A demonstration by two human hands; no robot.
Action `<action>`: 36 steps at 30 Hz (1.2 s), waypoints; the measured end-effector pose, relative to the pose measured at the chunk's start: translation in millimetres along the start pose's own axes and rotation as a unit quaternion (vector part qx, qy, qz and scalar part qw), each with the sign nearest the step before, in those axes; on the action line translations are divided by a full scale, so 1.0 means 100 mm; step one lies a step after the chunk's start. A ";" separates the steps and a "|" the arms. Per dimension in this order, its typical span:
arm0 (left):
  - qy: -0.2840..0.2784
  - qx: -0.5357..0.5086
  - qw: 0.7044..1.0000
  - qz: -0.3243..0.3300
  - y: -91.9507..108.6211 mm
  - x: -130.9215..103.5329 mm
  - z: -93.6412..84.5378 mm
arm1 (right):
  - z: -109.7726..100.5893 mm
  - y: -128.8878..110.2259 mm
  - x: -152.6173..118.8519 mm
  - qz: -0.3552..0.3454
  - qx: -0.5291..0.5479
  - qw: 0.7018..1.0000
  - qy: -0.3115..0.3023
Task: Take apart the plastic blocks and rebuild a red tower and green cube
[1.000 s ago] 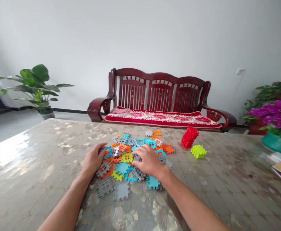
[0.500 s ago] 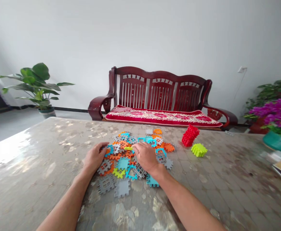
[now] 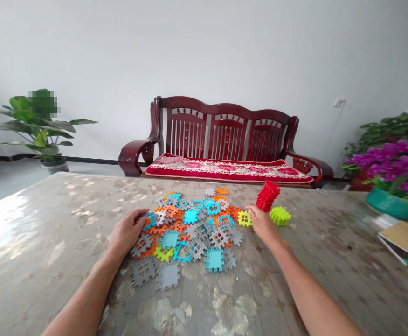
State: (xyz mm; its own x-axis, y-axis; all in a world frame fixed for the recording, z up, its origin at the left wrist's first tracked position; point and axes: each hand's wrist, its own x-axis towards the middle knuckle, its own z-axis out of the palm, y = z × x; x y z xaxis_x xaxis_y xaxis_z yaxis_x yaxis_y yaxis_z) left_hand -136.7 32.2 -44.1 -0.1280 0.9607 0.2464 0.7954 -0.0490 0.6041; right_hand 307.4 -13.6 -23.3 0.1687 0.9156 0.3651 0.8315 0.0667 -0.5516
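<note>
My right hand [image 3: 262, 225] pinches a yellow-green square tile [image 3: 245, 218] with a windowed middle and notched edges, held at the right side of the pile. Just beyond that hand stand a tilted stack of red tiles [image 3: 268, 196] and a low stack of yellow-green tiles [image 3: 280, 216]. My left hand [image 3: 127, 232] rests loosely at the pile's left edge, fingers slightly apart, beside a blue notched piece [image 3: 149, 220]. Among the loose tiles are a light blue square [image 3: 213, 258], a grey square [image 3: 168, 275] and another yellow-green piece [image 3: 163, 254].
The tiles lie on a patterned table [image 3: 67, 242]. Behind it is a dark red wooden bench [image 3: 226, 133] with a red cushion. Purple flowers in a teal pot [image 3: 392, 203] and a box with papers [image 3: 404, 238] are at the right. A leafy plant [image 3: 50, 135] stands left.
My right hand has moved right from the middle of the pile, carrying the yellow-green tile towards the stacks. My left hand stays at the pile's edge. The view has turned slightly right.
</note>
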 end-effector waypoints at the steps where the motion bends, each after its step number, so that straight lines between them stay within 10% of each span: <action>1: -0.001 0.000 1.000 -0.001 0.00 0.00 0.00 | 0.03 0.04 -0.04 0.010 0.009 1.000 0.009; 20: -0.013 0.000 1.000 0.013 -0.04 0.02 0.01 | 0.22 -0.21 -0.29 -0.024 -0.136 0.989 0.060; 36: -0.009 0.008 1.000 0.008 -0.06 0.03 0.01 | -0.52 0.57 -0.11 0.056 -0.160 0.948 0.270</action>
State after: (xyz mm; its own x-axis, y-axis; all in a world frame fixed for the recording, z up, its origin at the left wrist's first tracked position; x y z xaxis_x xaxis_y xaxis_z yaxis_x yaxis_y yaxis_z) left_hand -141.3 35.4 -48.3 -0.1040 0.9645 0.2426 0.8069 -0.0607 0.5876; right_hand 380.3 -41.1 -19.6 0.4390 0.5679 0.6962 0.8962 -0.2217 -0.3842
